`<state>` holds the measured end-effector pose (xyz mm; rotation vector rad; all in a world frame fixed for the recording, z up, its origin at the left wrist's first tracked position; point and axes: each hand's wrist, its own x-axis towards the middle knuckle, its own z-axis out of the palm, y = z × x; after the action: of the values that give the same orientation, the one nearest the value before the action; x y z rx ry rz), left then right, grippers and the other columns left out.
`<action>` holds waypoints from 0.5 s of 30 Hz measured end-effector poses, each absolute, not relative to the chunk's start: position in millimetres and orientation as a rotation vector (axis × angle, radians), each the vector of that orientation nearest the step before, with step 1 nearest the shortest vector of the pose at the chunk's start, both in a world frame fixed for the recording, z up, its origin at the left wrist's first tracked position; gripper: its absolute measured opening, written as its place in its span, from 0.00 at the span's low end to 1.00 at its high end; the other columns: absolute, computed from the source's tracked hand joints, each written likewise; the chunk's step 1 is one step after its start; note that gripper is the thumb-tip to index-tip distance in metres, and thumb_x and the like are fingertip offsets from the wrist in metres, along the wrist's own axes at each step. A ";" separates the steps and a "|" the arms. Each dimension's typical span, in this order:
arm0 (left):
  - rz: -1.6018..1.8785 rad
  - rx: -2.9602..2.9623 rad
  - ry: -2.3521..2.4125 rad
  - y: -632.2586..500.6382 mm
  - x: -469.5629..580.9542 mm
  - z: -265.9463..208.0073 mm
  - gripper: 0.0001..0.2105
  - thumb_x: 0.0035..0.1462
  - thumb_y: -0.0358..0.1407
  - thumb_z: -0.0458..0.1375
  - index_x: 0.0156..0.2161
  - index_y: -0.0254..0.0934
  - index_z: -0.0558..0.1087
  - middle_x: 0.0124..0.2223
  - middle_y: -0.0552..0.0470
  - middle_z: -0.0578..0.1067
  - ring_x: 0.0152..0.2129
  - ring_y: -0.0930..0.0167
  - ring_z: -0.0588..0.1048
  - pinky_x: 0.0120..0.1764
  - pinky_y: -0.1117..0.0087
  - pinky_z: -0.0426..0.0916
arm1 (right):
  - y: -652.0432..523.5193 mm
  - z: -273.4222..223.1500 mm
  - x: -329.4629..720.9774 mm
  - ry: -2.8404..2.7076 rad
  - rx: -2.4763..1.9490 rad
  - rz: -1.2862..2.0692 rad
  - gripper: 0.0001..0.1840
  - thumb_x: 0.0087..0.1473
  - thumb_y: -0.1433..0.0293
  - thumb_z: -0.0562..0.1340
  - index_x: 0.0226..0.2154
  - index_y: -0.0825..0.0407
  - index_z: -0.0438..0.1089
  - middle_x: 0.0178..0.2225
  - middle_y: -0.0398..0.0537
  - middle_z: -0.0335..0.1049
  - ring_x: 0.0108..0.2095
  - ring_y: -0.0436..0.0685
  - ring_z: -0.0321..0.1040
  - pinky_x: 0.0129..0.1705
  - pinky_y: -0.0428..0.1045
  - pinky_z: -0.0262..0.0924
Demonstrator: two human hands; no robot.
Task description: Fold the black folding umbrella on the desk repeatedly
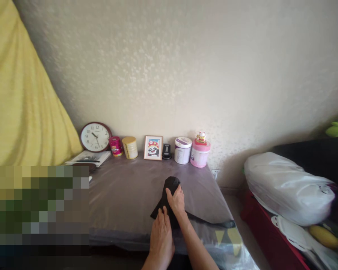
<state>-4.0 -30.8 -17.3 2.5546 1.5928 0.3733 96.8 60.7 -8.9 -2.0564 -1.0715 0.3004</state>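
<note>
A black cloth item [171,183] lies in folds near the front of the covered table, with a rounded top end. One corner of it spreads to the left, and a long thin black strip runs right to the table's edge. What kind of thing it is, I cannot make out. My right hand [177,201] closes around its right side, thumb on the front and fingers at the edge. Lower down, my left hand [161,229] rests against the cloth with its fingers stretched out together. Both hands hide part of the fabric.
Along the wall stand a clock [95,137], a magenta can [115,146], a yellow tin [130,148], a panda picture frame [153,148], a purple-white tub [183,150] and a pink tub [199,155]. A stuffed white bag [287,187] sits right.
</note>
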 end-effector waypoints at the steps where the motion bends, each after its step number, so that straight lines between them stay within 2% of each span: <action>1: 0.361 2.524 1.593 -30.8 -3.8 -16.8 0.34 0.41 0.20 0.50 0.59 0.21 0.53 0.61 0.29 0.55 0.57 0.55 0.58 0.55 0.57 0.58 | 60.1 -8.7 93.6 -1.079 -2.078 0.282 0.39 0.50 0.58 0.55 0.56 0.72 0.53 0.50 0.75 0.61 0.51 0.71 0.60 0.51 0.58 0.54; 4: 0.419 2.396 1.504 -27.5 -12.5 -18.4 0.34 0.45 0.24 0.49 0.60 0.21 0.48 0.62 0.30 0.54 0.59 0.57 0.55 0.56 0.58 0.57 | 59.0 -7.5 87.8 -1.091 -2.106 0.245 0.39 0.51 0.59 0.55 0.56 0.71 0.52 0.50 0.74 0.62 0.50 0.71 0.61 0.50 0.58 0.53; 7: 0.593 2.274 1.279 -24.7 -34.4 -26.1 0.35 0.50 0.29 0.49 0.62 0.28 0.42 0.63 0.36 0.53 0.59 0.62 0.54 0.56 0.60 0.57 | 59.4 -7.6 86.7 -1.095 -2.103 0.233 0.38 0.51 0.60 0.55 0.57 0.71 0.52 0.49 0.73 0.62 0.50 0.72 0.61 0.49 0.58 0.54; 10: 0.768 2.077 1.165 -27.9 -55.7 -34.4 0.30 0.54 0.39 0.48 0.61 0.32 0.48 0.61 0.38 0.58 0.57 0.62 0.60 0.55 0.61 0.59 | 60.5 -10.3 87.7 -1.103 -2.088 0.227 0.39 0.51 0.60 0.55 0.56 0.73 0.52 0.48 0.75 0.62 0.49 0.72 0.61 0.49 0.58 0.54; 13: 0.757 1.702 1.141 -35.2 -61.1 -35.2 0.23 0.54 0.48 0.49 0.50 0.34 0.62 0.46 0.41 0.73 0.43 0.63 0.73 0.46 0.64 0.66 | 61.1 -13.8 88.6 -1.093 -2.056 0.199 0.38 0.50 0.59 0.55 0.56 0.72 0.53 0.48 0.74 0.62 0.50 0.72 0.61 0.50 0.59 0.53; 15: 0.642 1.401 1.057 -39.2 -55.3 -31.4 0.23 0.51 0.54 0.51 0.42 0.35 0.66 0.33 0.46 0.76 0.32 0.65 0.75 0.37 0.67 0.68 | 61.4 -15.3 89.0 -1.075 -2.039 0.199 0.38 0.50 0.59 0.55 0.55 0.71 0.54 0.48 0.74 0.63 0.50 0.73 0.60 0.50 0.59 0.53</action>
<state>-55.3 -39.2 -31.4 1.4015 1.0575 0.6417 89.0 61.4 -15.3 -2.0385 -1.0749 0.1986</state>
